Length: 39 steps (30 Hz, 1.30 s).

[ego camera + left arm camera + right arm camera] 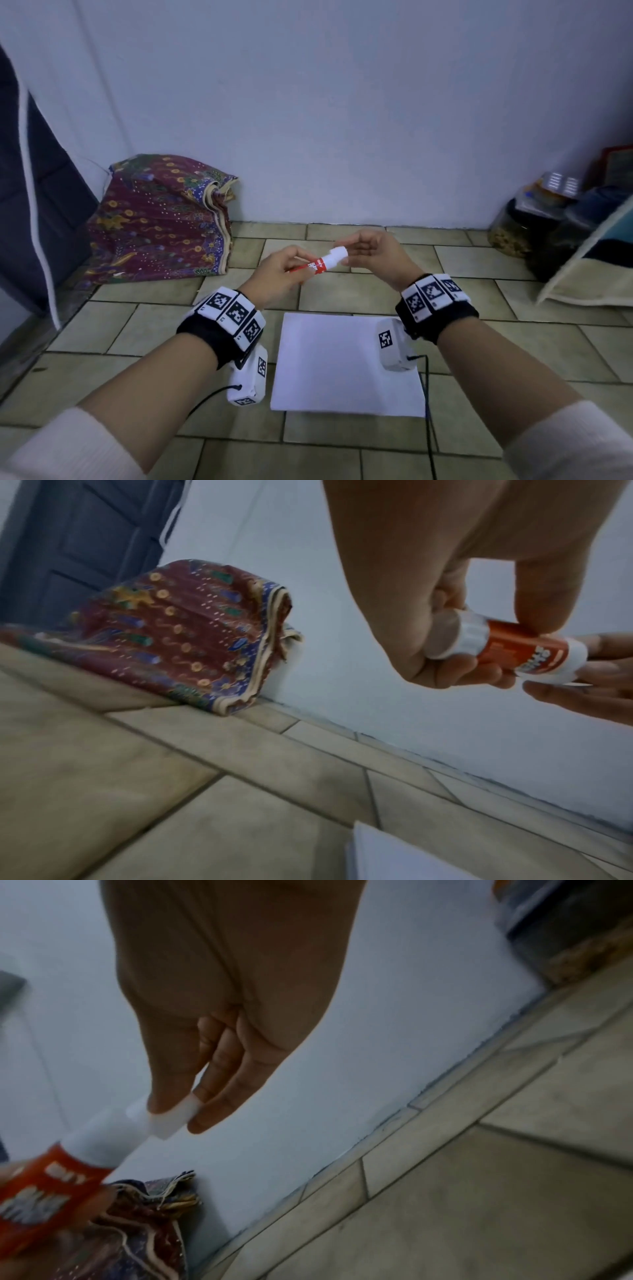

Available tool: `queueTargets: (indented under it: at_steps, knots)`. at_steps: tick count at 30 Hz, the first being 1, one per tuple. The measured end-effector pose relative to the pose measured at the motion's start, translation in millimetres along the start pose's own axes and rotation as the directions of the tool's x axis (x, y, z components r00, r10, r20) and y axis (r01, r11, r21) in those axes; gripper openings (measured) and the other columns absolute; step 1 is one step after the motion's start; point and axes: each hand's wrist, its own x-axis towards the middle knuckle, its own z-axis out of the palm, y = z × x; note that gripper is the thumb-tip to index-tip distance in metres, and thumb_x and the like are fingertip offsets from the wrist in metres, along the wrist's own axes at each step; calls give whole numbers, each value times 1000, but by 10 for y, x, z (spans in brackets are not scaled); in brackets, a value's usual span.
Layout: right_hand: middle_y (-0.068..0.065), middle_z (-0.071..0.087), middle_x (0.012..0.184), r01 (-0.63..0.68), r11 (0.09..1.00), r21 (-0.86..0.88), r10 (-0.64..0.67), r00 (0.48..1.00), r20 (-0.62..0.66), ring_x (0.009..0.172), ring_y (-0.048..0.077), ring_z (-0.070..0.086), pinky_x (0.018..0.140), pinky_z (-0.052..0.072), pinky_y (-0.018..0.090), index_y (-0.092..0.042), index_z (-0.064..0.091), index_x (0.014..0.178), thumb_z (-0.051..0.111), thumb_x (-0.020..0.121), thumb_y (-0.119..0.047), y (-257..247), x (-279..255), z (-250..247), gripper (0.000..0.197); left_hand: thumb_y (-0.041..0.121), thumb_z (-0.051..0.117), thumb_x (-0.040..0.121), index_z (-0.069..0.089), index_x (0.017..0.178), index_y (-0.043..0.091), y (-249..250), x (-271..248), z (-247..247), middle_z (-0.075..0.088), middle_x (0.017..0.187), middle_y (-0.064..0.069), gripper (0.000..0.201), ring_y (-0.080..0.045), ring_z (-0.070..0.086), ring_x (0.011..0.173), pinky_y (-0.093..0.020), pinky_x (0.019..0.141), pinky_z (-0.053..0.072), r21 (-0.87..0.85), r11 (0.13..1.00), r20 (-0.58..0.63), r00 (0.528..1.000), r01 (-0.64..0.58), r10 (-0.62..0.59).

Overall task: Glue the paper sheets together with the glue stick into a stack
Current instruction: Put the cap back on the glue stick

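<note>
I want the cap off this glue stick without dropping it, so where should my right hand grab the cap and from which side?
Pinch the white cap round its sides with thumb and fingertips, coming from the right, in line with the glue stick. The stick lies nearly level, cap end toward the right hand, while the left hand grips the red body, so the cap should pull straight off rightward.

Both forearms reach forward and converge at mid-height, wrists banded with marker cuffs. The left hand (277,274) is curled, thumb and fingers (534,599) pinching the glue stick (320,263) by its red barrel. The right hand (373,255) (palm turned inward) pinches the white end between thumb and fingertips (205,1118), remaining fingers loosely extended.
</note>
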Motion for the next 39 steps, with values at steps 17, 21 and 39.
queueTargets:
  at_steps: [17, 21, 39]
  knots:
    - [3, 56, 56, -17, 877, -481, -7, 999, -47, 44, 11, 49, 49, 41, 24, -5, 60, 74, 47, 100, -26, -375, -536, -197, 36, 5, 65, 89, 62, 98, 23, 343, -79, 316, 67, 97, 3, 20, 8, 61, 84, -4, 79, 43, 163, 963, 61, 976, -217, 209]
    - [0, 59, 65, 86, 941, -328, -84, 996, 21, 50, 8, 56, 52, 48, 21, -8, 59, 91, 62, 90, -6, -392, -567, -277, 4, 4, 67, 87, 64, 100, 17, 375, -106, 343, 68, 97, 1, 18, 11, 63, 78, -6, 77, 45, 111, 969, 46, 975, -221, 218]
    - [16, 61, 62, -165, 986, -33, 157, 972, -176, 45, 16, 61, 47, 54, 25, 4, 60, 75, 62, 92, -13, -582, -441, -16, 24, 3, 74, 80, 64, 104, 4, 451, -152, 407, 69, 105, -4, 25, -10, 63, 93, 1, 74, 40, 338, 900, -79, 945, -275, 318]
